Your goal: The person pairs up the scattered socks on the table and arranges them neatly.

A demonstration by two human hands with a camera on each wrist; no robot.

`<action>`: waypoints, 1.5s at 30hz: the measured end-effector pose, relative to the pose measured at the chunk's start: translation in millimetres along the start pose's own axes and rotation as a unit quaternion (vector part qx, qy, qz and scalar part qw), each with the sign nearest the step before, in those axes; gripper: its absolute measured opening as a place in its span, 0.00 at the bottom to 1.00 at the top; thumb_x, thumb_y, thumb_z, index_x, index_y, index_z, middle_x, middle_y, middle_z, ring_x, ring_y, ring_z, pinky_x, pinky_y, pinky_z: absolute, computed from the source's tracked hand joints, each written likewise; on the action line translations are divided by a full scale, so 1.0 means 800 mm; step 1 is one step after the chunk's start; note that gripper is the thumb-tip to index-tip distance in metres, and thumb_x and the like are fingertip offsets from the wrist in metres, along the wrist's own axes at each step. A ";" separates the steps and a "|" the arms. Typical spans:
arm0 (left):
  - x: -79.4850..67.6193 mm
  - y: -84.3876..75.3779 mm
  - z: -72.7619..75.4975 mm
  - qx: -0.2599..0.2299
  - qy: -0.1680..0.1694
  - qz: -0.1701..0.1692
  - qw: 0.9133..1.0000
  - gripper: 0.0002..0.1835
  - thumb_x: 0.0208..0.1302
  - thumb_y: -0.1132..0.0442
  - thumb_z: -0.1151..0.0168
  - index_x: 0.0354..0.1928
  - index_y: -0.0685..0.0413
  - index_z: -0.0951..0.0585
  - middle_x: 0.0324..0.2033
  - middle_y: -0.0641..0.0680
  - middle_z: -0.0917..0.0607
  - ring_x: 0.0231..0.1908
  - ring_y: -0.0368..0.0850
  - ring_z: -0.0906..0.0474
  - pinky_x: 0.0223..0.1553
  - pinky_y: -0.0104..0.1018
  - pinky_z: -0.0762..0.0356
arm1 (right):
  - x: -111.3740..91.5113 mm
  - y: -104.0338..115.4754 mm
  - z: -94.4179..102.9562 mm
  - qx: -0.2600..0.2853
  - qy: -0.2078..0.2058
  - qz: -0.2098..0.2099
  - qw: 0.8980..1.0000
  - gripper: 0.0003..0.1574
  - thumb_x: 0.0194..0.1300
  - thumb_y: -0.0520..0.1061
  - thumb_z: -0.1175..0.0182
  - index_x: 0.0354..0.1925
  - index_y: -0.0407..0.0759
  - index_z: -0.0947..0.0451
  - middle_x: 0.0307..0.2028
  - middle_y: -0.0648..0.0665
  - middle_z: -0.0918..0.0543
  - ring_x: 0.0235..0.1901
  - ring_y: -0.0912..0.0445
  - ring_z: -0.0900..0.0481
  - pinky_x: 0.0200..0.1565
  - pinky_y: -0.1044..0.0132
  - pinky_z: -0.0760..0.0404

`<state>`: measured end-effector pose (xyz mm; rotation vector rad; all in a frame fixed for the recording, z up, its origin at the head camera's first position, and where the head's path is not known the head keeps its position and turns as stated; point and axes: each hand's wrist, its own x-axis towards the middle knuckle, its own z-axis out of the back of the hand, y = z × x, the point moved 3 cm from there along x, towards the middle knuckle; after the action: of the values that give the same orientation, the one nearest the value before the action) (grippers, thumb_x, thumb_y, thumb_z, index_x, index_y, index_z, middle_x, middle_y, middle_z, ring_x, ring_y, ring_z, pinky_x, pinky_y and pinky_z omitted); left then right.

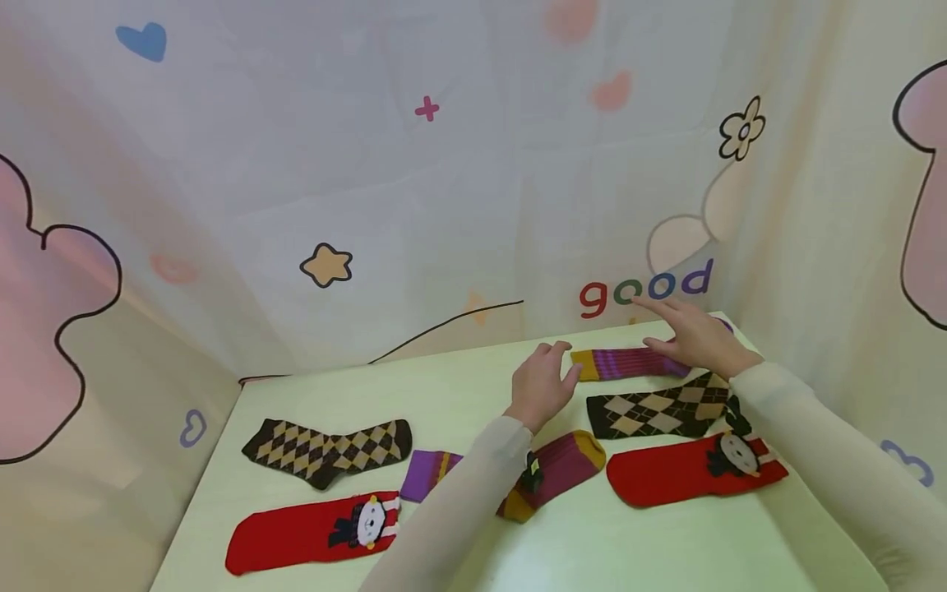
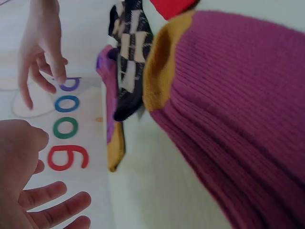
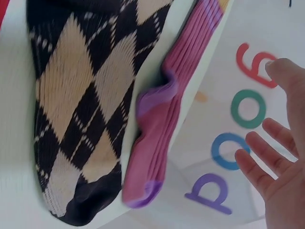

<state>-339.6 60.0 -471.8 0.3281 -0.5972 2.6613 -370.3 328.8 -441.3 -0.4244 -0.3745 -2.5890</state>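
My left hand [image 1: 542,382] hovers over the middle of the table, fingers loosely bent and holding nothing. Above the far right corner, my right hand [image 1: 699,335] is spread and empty. Below it lies a plum sock with mustard and lilac ends [image 3: 157,138], partly covered by the hand in the head view. In front of that is a dark argyle sock [image 1: 644,413], then a red sock with an animal face [image 1: 666,477]. A plum sock with mustard toe and heel [image 1: 565,469] lies partly hidden under my left forearm.
On the left side of the table [image 1: 562,559] lie another argyle sock [image 1: 325,452] and another red sock with an animal face [image 1: 288,534]. A printed cloth [image 1: 444,189] with the word "good" hangs behind and around the table.
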 end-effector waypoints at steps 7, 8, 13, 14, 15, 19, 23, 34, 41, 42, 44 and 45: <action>0.012 0.002 -0.033 0.017 0.006 0.019 1.000 0.24 0.75 0.42 0.43 0.66 0.43 0.23 0.53 0.51 0.16 0.37 0.44 0.16 0.38 0.36 0.17 | -0.006 -0.030 -0.005 -0.025 0.008 -0.015 1.000 0.50 0.60 0.47 0.25 0.76 0.46 0.36 0.53 0.32 0.21 0.42 0.41 0.21 0.44 0.38 0.17; 0.013 0.002 -0.037 0.023 0.009 0.021 0.999 0.25 0.75 0.42 0.43 0.67 0.43 0.23 0.53 0.52 0.16 0.36 0.45 0.16 0.38 0.36 0.16 | -0.007 -0.033 -0.006 -0.025 0.006 -0.014 1.000 0.51 0.60 0.47 0.25 0.76 0.47 0.37 0.53 0.32 0.21 0.42 0.41 0.22 0.45 0.37 0.18; 0.015 -0.001 -0.052 0.047 0.031 0.026 0.998 0.27 0.74 0.39 0.43 0.67 0.43 0.23 0.53 0.51 0.16 0.37 0.45 0.16 0.39 0.37 0.16 | -0.015 -0.049 -0.009 -0.017 0.007 -0.012 1.000 0.57 0.60 0.47 0.25 0.79 0.49 0.44 0.61 0.26 0.26 0.52 0.31 0.24 0.51 0.31 0.22; 0.015 -0.002 -0.054 0.048 0.034 0.025 0.998 0.27 0.74 0.39 0.43 0.67 0.44 0.23 0.53 0.51 0.16 0.38 0.45 0.16 0.40 0.37 0.16 | -0.016 -0.053 -0.010 -0.015 0.010 -0.017 1.000 0.57 0.60 0.47 0.25 0.79 0.48 0.44 0.63 0.25 0.27 0.56 0.29 0.26 0.53 0.29 0.24; 0.016 -0.004 -0.056 0.048 0.035 0.023 0.998 0.27 0.74 0.39 0.43 0.66 0.44 0.23 0.53 0.51 0.16 0.39 0.45 0.16 0.41 0.37 0.17 | -0.018 -0.056 -0.011 -0.014 0.014 -0.023 1.000 0.57 0.60 0.47 0.24 0.79 0.47 0.44 0.64 0.24 0.29 0.59 0.28 0.28 0.55 0.29 0.26; 0.019 -0.010 -0.060 0.057 0.034 0.018 0.998 0.28 0.72 0.38 0.41 0.65 0.45 0.22 0.52 0.52 0.15 0.41 0.47 0.16 0.43 0.40 0.17 | -0.019 -0.067 -0.015 -0.014 0.030 -0.044 0.998 0.52 0.60 0.48 0.24 0.75 0.42 0.38 0.66 0.23 0.31 0.64 0.27 0.32 0.60 0.28 0.30; 0.024 -0.011 -0.065 0.076 0.038 0.023 0.996 0.29 0.71 0.36 0.41 0.65 0.44 0.22 0.52 0.51 0.16 0.42 0.48 0.17 0.45 0.43 0.19 | -0.019 -0.074 -0.019 -0.003 0.044 -0.053 0.998 0.47 0.59 0.48 0.23 0.69 0.36 0.33 0.66 0.23 0.31 0.64 0.27 0.33 0.63 0.30 0.33; 0.039 -0.019 -0.076 0.098 0.060 0.028 0.993 0.31 0.71 0.34 0.43 0.69 0.38 0.26 0.55 0.50 0.17 0.48 0.50 0.20 0.51 0.44 0.23 | -0.029 -0.098 -0.030 0.003 0.116 -0.130 0.985 0.58 0.62 0.58 0.27 0.78 0.38 0.44 0.71 0.22 0.40 0.65 0.21 0.38 0.60 0.25 0.34; 0.051 -0.016 -0.085 0.102 0.077 0.026 0.991 0.35 0.71 0.33 0.43 0.76 0.32 0.34 0.66 0.51 0.23 0.61 0.52 0.27 0.61 0.49 0.30 | -0.029 -0.105 -0.034 0.002 0.165 -0.163 0.973 0.61 0.63 0.66 0.31 0.79 0.41 0.48 0.73 0.19 0.47 0.67 0.17 0.44 0.58 0.20 0.37; 0.052 -0.015 -0.087 0.101 0.082 0.027 0.991 0.35 0.71 0.33 0.44 0.76 0.31 0.34 0.67 0.51 0.24 0.63 0.52 0.28 0.63 0.49 0.31 | -0.028 -0.105 -0.035 0.004 0.170 -0.167 0.971 0.61 0.63 0.66 0.32 0.79 0.41 0.48 0.74 0.18 0.48 0.67 0.16 0.45 0.58 0.20 0.38; 0.052 -0.014 -0.090 0.095 0.097 0.030 0.990 0.35 0.71 0.33 0.45 0.77 0.30 0.35 0.69 0.52 0.26 0.66 0.52 0.30 0.66 0.51 0.34 | -0.029 -0.106 -0.038 0.009 0.180 -0.174 0.968 0.62 0.63 0.68 0.32 0.79 0.42 0.48 0.74 0.17 0.50 0.67 0.15 0.47 0.57 0.19 0.39; 0.052 -0.014 -0.092 0.093 0.106 0.031 0.989 0.34 0.72 0.34 0.46 0.77 0.30 0.35 0.70 0.52 0.27 0.67 0.52 0.31 0.68 0.53 0.36 | -0.029 -0.107 -0.039 0.011 0.185 -0.178 0.966 0.63 0.62 0.69 0.32 0.79 0.42 0.49 0.74 0.17 0.52 0.67 0.14 0.49 0.57 0.18 0.40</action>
<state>-382.5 115.8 -519.7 0.0746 -0.2990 2.7704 -401.2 400.4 -494.2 0.1558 -0.3712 -2.9258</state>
